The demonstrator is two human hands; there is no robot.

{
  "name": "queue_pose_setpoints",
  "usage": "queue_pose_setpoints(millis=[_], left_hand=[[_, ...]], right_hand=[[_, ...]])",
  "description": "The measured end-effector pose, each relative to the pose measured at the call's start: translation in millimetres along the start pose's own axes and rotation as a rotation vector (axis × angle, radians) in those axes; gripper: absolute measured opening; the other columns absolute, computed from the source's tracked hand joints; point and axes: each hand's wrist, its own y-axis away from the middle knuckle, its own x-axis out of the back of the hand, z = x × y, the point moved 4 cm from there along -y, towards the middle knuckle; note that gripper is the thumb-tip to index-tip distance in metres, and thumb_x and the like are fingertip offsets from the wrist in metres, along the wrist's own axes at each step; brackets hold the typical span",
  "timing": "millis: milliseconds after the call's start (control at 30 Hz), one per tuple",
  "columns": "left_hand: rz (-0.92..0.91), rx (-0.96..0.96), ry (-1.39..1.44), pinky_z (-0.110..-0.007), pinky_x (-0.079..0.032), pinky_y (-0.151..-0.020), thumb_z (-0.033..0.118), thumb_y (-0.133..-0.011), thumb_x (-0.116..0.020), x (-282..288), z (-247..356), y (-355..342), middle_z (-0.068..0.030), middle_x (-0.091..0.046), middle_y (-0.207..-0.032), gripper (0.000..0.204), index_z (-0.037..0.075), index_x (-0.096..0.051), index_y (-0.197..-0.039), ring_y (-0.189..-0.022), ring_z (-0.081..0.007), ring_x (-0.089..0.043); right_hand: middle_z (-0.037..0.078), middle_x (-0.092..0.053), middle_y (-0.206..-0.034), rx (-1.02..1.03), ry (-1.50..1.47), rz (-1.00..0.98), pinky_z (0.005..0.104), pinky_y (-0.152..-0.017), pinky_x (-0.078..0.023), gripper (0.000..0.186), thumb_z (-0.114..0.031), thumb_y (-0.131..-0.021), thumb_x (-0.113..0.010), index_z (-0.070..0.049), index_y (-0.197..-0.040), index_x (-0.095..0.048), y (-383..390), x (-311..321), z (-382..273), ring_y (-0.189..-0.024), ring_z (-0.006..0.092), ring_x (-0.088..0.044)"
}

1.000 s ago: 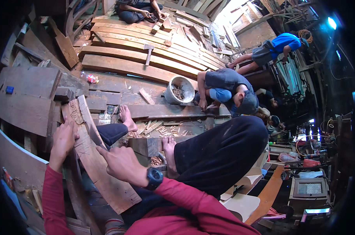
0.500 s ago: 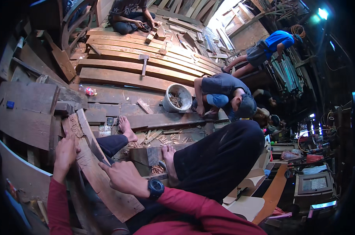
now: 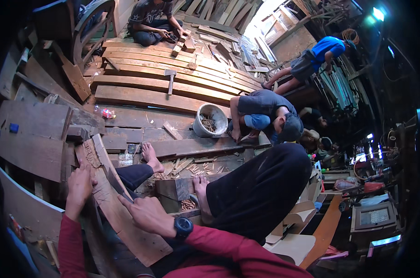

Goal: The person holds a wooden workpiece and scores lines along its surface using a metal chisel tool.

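Note:
A wooden board (image 3: 122, 217) slants across in front of me, its far end rough and chipped. My left hand (image 3: 80, 185) grips its left edge, the index finger stretched along the wood. In my right hand (image 3: 149, 217) is a tool with a dark flat blade (image 3: 118, 183), the index finger extended toward it. The blade lies against the board's upper face, beside a thin pale strip of wood (image 3: 104, 155). My fingers hide the tool's handle. A dark watch (image 3: 183, 226) is on my right wrist.
A bucket of small pieces (image 3: 210, 119) stands ahead, beside a crouching person (image 3: 267, 109). Long beams (image 3: 163, 97) lie beyond, with a hammer-like tool (image 3: 170, 82) on them. My bare feet (image 3: 152, 157) rest by a wooden block (image 3: 170, 187). Other people work farther off.
The view has shifted very slightly. Both hands stay on the board and the tool, with the left index finger a little lower along the wood.

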Motion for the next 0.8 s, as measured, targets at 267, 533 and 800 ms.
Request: queue_pose_setpoints(millis=[267, 533, 800], left_hand=[[0.013, -0.005, 0.004, -0.049, -0.055, -0.085, 0.02, -0.082, -0.076, 7.5, 6.4, -0.4, -0.0268, -0.055, -0.136, 0.05, 0.001, -0.057, -0.124, -0.1, -0.042, -0.066], [-0.007, -0.018, -0.021, -0.051, -0.055, -0.084, 0.019, -0.084, -0.072, 19.7, 15.0, 3.4, -0.0253, -0.054, -0.137, 0.044, 0.001, -0.058, -0.122, -0.098, -0.0423, -0.066], [0.019, -0.031, -0.027, -0.05, -0.055, -0.084, 0.022, -0.084, -0.073, 20.8, 15.1, 1.8, -0.0255, -0.051, -0.141, 0.045, 0.002, -0.058, -0.121, -0.098, -0.0419, -0.066]], right_hand=[[0.019, -0.065, -0.074, 0.035, -0.003, 0.026, 0.0463, -0.053, -0.05, 0.084, -0.011, -0.074, -0.062, 0.0, -0.151, -0.031, 7.2, -2.4, 1.7, -0.063, 0.0355, -0.066], [0.018, -0.065, -0.072, -0.031, 0.053, 0.011, 0.0467, -0.049, -0.048, 0.079, -0.009, -0.077, -0.058, 0.011, -0.148, -0.03, -1.3, -2.5, 9.6, -0.057, 0.0335, -0.064], [0.018, -0.064, -0.069, -0.031, 0.067, 0.059, 0.0451, -0.047, -0.047, 0.08, -0.012, -0.076, -0.059, 0.008, -0.149, -0.033, -5.5, -3.0, 13.5, -0.055, 0.0327, -0.063]])
